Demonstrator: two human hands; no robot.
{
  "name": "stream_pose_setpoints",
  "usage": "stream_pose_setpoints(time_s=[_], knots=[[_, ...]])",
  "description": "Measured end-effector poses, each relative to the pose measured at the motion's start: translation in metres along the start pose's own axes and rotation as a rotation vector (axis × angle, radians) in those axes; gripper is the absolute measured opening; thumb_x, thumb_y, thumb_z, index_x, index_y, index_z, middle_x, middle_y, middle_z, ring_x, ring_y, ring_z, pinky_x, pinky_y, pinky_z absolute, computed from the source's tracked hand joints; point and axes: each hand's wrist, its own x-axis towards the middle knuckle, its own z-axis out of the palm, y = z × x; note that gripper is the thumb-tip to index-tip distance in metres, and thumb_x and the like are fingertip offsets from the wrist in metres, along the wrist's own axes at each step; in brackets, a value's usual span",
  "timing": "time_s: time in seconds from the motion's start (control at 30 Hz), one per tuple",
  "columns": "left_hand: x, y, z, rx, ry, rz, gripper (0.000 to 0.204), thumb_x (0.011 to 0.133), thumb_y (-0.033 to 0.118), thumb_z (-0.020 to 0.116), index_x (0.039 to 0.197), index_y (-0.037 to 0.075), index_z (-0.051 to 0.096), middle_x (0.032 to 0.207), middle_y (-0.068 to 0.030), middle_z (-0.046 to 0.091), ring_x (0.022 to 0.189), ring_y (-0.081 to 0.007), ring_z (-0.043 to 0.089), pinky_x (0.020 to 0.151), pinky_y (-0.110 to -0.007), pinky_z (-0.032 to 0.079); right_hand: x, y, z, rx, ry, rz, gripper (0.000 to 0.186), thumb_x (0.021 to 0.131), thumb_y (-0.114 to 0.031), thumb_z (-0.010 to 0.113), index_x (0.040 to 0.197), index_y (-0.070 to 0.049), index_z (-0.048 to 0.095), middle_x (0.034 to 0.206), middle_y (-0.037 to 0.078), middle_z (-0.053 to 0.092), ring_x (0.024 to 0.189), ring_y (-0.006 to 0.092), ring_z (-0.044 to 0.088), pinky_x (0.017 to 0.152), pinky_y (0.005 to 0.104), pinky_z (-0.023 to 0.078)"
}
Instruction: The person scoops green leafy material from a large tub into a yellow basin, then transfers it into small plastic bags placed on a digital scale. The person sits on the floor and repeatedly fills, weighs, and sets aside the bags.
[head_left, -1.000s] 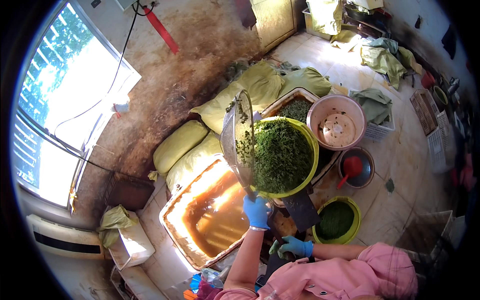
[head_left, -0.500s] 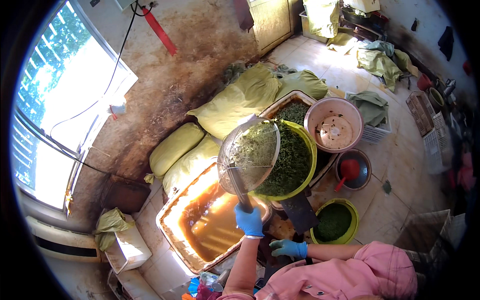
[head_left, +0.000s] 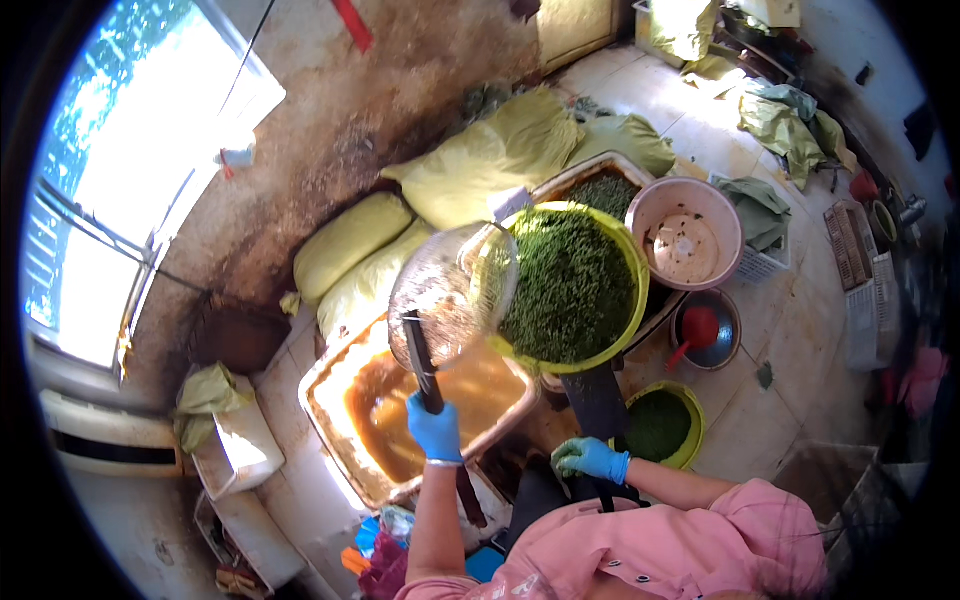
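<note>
My left hand (head_left: 434,428), in a blue glove, is closed around the dark handle of a large round wire-mesh strainer (head_left: 440,300). The mesh is somewhat blurred and mostly see-through. It hangs above a rectangular basin (head_left: 318,420) of brown liquid, its right edge overlapping the rim of a yellow-green tub. Small green leafy bits (head_left: 570,285) are heaped in that tub (head_left: 640,290). My right hand (head_left: 592,460), also blue-gloved, lies over my lap with loosely bent fingers and nothing visible in them. Green bits cling to its fingertips.
Stuffed yellow-green sacks (head_left: 490,160) lie along the stained wall. A pink basin (head_left: 735,235) stands right of the tub, above a metal bowl (head_left: 735,345) holding a red scoop (head_left: 700,328). A smaller green-filled tub (head_left: 697,430) stands near my right arm.
My left hand has moved left and slightly down with the strainer, off the heaped greens and over the basin. My right hand has shifted slightly upward. The head view has also shifted.
</note>
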Motion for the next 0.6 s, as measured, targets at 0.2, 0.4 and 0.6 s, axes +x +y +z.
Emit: stream_pose_setpoints(time_s=[0.2,0.4,0.6], knots=[[-0.003,-0.082,-0.033,-0.378,0.016,-0.613,0.020,0.069,0.005,0.064,0.085,0.000,0.053,0.065,-0.0048,0.052,0.042,-0.0125,0.047,0.035,-0.029,0.042,-0.002,0.017,-0.003,-0.032,0.065,0.075,0.023,0.087,-0.005,0.059,0.109,0.001,0.059,0.096,0.009,0.065,0.082,0.0153,0.065,0.071,0.0272,0.054],[-0.032,-0.202,-0.019,-0.112,-0.135,-0.783,0.012,0.061,0.008,0.066,0.057,0.003,0.056,0.054,-0.0029,0.054,0.046,-0.0131,0.049,0.045,-0.032,0.040,0.019,0.049,-0.009,-0.120,0.080,0.050,0.023,0.088,-0.007,0.057,0.109,0.002,0.059,0.091,0.010,0.066,0.075,0.0150,0.065,0.068,0.0272,0.053],[-0.041,-0.263,0.024,0.209,-0.179,-0.874,0.024,0.058,0.017,0.067,0.068,-0.005,0.063,0.066,-0.0169,0.064,0.061,-0.0259,0.063,0.061,-0.039,0.050,0.036,0.036,-0.006,-0.245,0.098,0.133,0.022,0.087,-0.005,0.057,0.107,0.003,0.059,0.091,0.012,0.065,0.076,0.0157,0.064,0.070,0.0280,0.054]])
